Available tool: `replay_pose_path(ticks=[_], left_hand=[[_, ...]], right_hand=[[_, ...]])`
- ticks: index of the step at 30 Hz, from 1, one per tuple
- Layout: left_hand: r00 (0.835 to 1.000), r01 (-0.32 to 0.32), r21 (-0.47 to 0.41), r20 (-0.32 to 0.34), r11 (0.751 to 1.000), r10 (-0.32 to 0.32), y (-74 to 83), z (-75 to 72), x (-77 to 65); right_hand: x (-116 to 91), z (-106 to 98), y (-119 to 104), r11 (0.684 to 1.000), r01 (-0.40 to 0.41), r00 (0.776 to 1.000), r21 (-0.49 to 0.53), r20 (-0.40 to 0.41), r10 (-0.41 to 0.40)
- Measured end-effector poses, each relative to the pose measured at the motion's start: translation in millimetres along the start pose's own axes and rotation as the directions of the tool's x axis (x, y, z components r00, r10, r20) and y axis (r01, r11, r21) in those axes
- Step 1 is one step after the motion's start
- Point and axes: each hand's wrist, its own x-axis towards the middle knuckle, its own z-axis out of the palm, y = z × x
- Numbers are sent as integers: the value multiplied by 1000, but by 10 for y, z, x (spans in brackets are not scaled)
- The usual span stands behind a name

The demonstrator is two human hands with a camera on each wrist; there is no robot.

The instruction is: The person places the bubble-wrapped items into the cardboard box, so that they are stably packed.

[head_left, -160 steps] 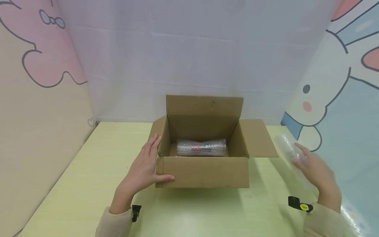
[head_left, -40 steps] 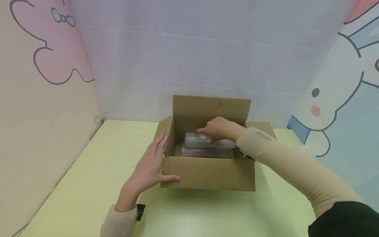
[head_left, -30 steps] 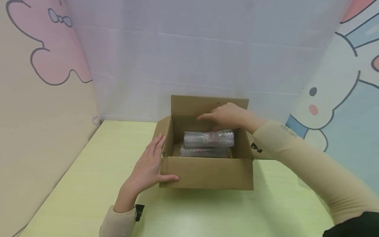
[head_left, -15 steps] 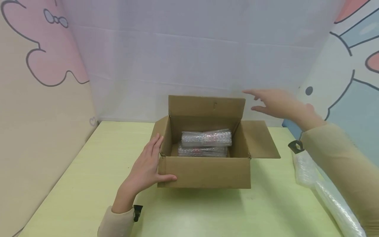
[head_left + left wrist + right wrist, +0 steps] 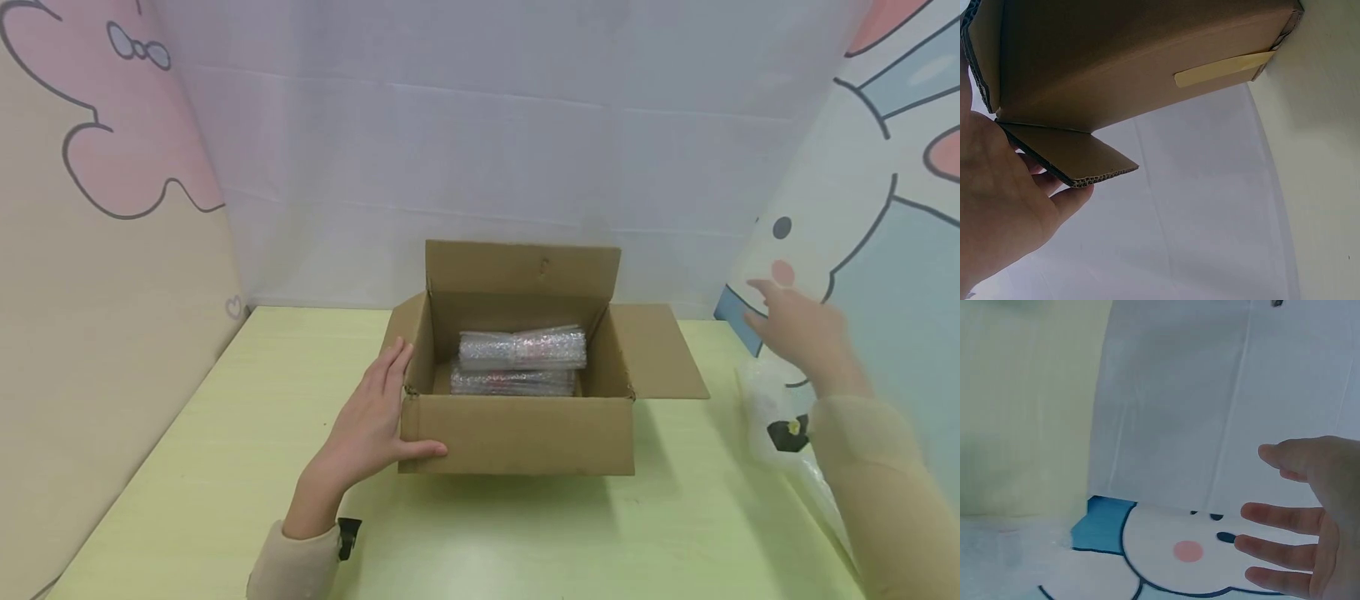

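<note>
An open cardboard box (image 5: pixel 517 433) stands mid-table in the head view. Inside lie two bubble-wrapped rolls: the upper roll (image 5: pixel 522 348) rests on the lower roll (image 5: pixel 513 382), with some red print showing through. My left hand (image 5: pixel 366 425) holds the box's near left corner, thumb over the front flap. In the left wrist view, its fingers (image 5: pixel 1072 199) reach behind the side flap (image 5: pixel 1069 150). My right hand (image 5: pixel 806 333) is in the air right of the box, holding nothing, its fingers spread in the right wrist view. Below it lies more bubble wrap (image 5: pixel 761 408), partly hidden by the right forearm.
The box's right flap (image 5: pixel 656 350) sticks out sideways and its back flap (image 5: pixel 522 268) stands up. Behind the pale yellow table (image 5: pixel 225 467) hangs a white cloth (image 5: pixel 480 150). Cartoon-printed walls (image 5: pixel 892 333) close off the left and right sides.
The right hand put a second bubble-wrapped roll on the first one in the box, let go, and moved out to the right over the bubble wrap. The left hand kept its hold.
</note>
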Motion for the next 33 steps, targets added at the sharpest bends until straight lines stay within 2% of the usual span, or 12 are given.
replay_pose_path(ticks=[6, 10, 15, 23, 33], left_hand=[[1000, -5, 0, -13, 1000, 5, -14, 3, -7], [1000, -9, -3, -19, 1000, 8, -20, 11, -12], [1000, -1, -8, -7, 1000, 1, -22, 10, -8], [1000, 17, -16, 20, 1000, -16, -13, 1, 3], [999, 27, -19, 30, 999, -27, -3, -3, 2]], right_hand=[[-161, 421, 261, 993, -113, 992, 17, 57, 112], [-246, 706, 378, 991, -134, 987, 29, 94, 131], [-342, 964, 454, 985, -163, 977, 60, 148, 153], [-454, 1187, 474, 966, -230, 954, 116, 225, 200], [-568, 1329, 417, 938, -314, 941, 148, 179, 287]])
